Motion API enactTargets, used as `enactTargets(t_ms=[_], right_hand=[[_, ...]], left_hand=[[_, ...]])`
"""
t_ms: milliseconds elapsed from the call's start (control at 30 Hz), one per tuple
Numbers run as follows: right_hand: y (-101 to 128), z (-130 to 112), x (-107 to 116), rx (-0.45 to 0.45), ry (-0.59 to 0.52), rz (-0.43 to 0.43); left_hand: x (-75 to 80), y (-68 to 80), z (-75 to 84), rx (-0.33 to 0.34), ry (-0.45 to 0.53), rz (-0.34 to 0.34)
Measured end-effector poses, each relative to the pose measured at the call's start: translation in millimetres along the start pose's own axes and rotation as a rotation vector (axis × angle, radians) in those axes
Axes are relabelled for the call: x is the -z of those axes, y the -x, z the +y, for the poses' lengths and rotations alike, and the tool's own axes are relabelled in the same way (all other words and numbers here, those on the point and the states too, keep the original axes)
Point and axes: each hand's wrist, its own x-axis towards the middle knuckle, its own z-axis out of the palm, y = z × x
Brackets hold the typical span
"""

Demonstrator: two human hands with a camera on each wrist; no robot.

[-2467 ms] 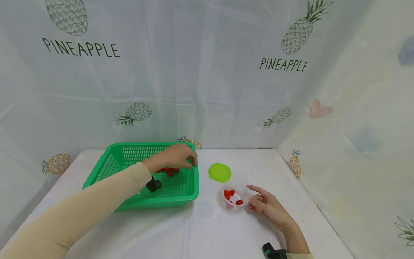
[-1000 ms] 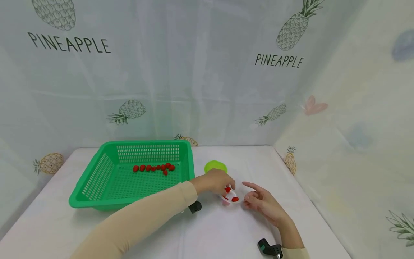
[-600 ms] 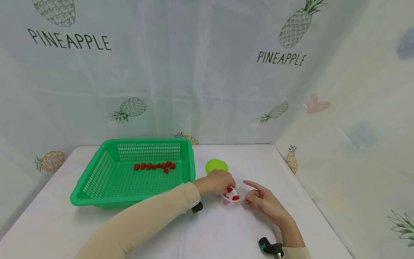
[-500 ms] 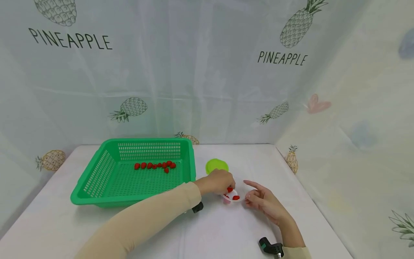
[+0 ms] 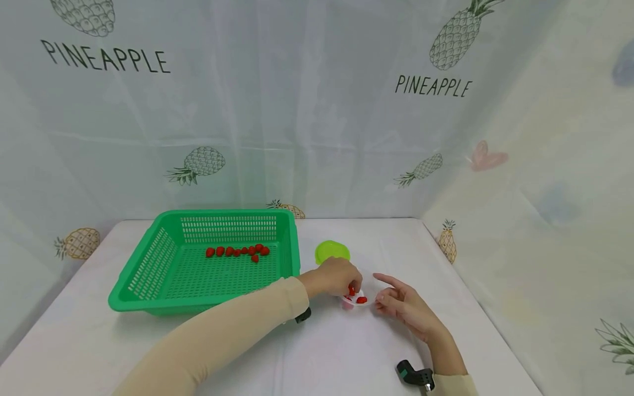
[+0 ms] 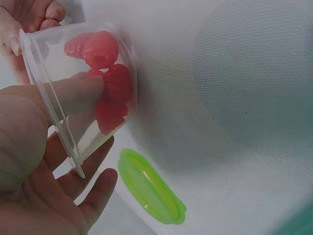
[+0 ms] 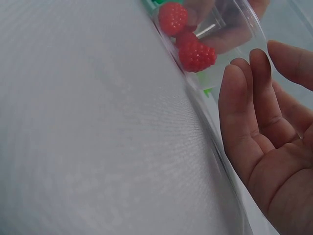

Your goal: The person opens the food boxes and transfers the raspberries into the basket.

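A small clear plastic cup point(image 5: 358, 298) lies tilted on the white table, with a few red raspberries point(image 6: 110, 83) inside. My left hand point(image 5: 342, 280) reaches into the cup's mouth. Its fingertips pinch a raspberry point(image 5: 351, 290), and its other fingers spread loosely outside the cup point(image 6: 44, 73). My right hand point(image 5: 398, 300) rests open on the cup's right side, fingers relaxed against the wall of the cup point(image 7: 234, 29). The raspberries point(image 7: 197, 56) show through that wall. To the left stands a green basket point(image 5: 148, 275) holding a row of several raspberries point(image 5: 238, 252).
A lime green lid point(image 5: 332, 251) lies just behind the cup, also seen as the lid point(image 6: 151, 188) in the left wrist view. White cloth covers the table point(image 5: 322, 352). Pineapple-print curtains close off the back and right. Black wrist cameras point(image 5: 415, 375) sit on both arms.
My left hand left the basket and came to the cup with a raspberry, then stayed at the cup's mouth. The right hand has hardly moved.
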Motion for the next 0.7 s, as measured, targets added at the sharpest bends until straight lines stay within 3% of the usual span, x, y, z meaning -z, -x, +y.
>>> enactTargets(t_ms=[700], right_hand=[[0.8,-0.9,-1.6,-0.033,0.004,0.035]], left_hand=[[-4.5,-7.1,-0.7,-0.024,-0.027,0.008]])
